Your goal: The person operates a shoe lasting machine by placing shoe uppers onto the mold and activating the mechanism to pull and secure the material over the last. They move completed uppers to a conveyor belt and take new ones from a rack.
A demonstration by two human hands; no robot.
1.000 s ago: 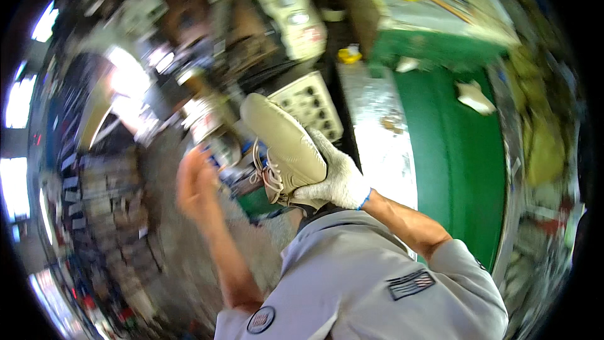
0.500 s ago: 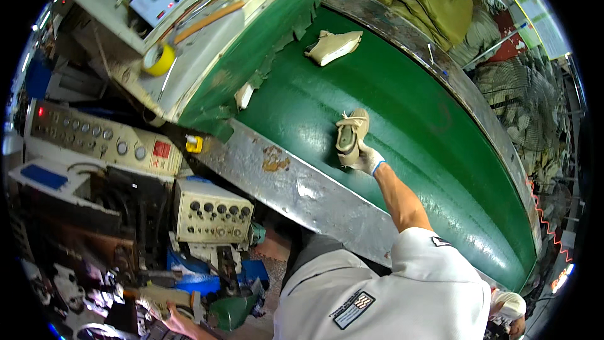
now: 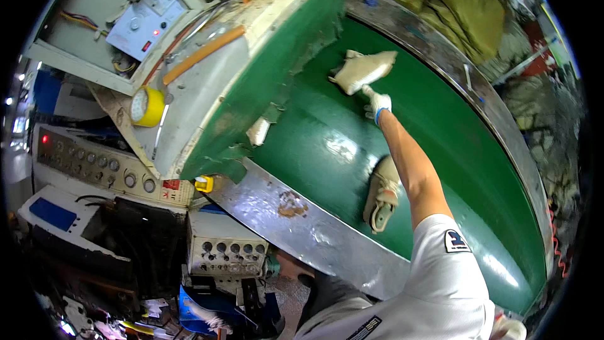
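Observation:
A tan lace-up shoe (image 3: pixel 381 196) lies on the green belt (image 3: pixel 318 116), free of any hand, its opening towards me. Farther up the belt is a cream shoe (image 3: pixel 365 72), lying on its side. My right hand (image 3: pixel 378 104), in a white glove with a blue cuff, has come up to the near edge of that cream shoe. Its fingers are apart, with nothing gripped; whether a fingertip touches the shoe, I cannot tell. Another pale shoe (image 3: pixel 258 131) shows partly under the torn green curtain (image 3: pixel 267 66). I cannot make out my left hand.
Metal rails (image 3: pixel 314 236) edge the belt. At upper left a cream machine housing carries yellow tape (image 3: pixel 148 106) and an orange rod (image 3: pixel 204 55). Control panels (image 3: pixel 228 249) stand at left, near a blurred pale shape (image 3: pixel 207 318). Olive sacks (image 3: pixel 469 16) lie beyond the belt.
My right hand has let go of the tan shoe, now lying on the belt, and reached away to the cream shoe. My left forearm has left the lower-left area. The view has shifted.

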